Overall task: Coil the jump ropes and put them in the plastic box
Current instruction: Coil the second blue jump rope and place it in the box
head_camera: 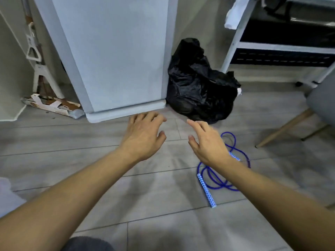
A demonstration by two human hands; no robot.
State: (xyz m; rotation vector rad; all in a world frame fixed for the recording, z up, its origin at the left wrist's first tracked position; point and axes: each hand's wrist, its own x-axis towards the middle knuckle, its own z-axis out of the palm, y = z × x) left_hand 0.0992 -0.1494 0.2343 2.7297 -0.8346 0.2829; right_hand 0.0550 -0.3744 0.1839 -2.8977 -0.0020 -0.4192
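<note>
A blue jump rope [217, 185] lies in loose loops on the grey floor at the right, with a blue-and-white patterned handle [206, 191] pointing toward me. Its second handle [235, 156] is partly hidden behind my right wrist. My right hand [206, 142] hovers above the rope's far loops, fingers spread, holding nothing. My left hand [145, 134] is stretched out over bare floor to the left of it, also spread and empty. No plastic box is in view.
A pale cabinet [112, 57] stands straight ahead with a black rubbish bag [197, 84] beside it. A white shelf frame [282, 46] is at the back right, a grey chair with wooden legs [284, 131] at the right, torn cardboard [54, 105] at the left.
</note>
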